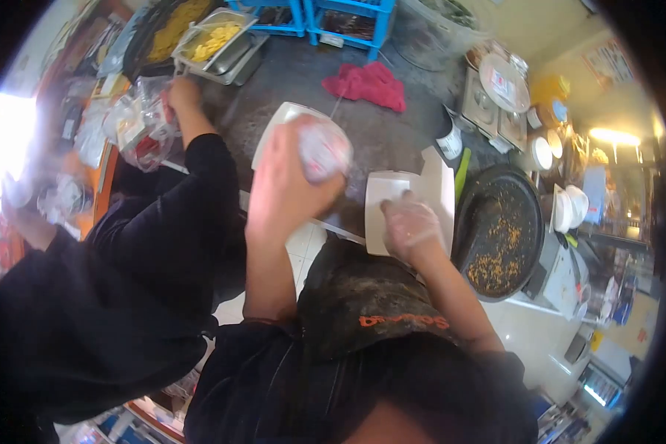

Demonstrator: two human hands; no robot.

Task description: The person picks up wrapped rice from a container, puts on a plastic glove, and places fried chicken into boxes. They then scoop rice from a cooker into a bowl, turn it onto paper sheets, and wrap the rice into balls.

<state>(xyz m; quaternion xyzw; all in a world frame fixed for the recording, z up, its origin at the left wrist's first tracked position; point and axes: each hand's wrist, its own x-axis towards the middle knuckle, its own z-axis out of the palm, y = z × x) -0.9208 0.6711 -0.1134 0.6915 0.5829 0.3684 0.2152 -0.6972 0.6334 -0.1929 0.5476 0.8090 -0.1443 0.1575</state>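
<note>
My left hand (292,185) is closed around a rounded, whitish package (324,152) with red or pink print. It is held up above the counter, and blur hides what is in it. Partly behind this hand lies a white carton (268,138). My right hand (411,226), in a clear plastic glove, reaches into a second white carton (381,194) whose lid stands open on the right. Its fingers are bent and slightly apart, near or touching the carton's bottom, and I see nothing held in them.
A black pan (499,185) with crumbs stands right of the cartons, beside a green-handled tool (462,170) and a cup (448,137). A pink cloth (370,85) and blue racks (348,26) sit behind. At left, a co-worker's hand (183,95) is near a plastic bag (144,126) and metal trays (222,63).
</note>
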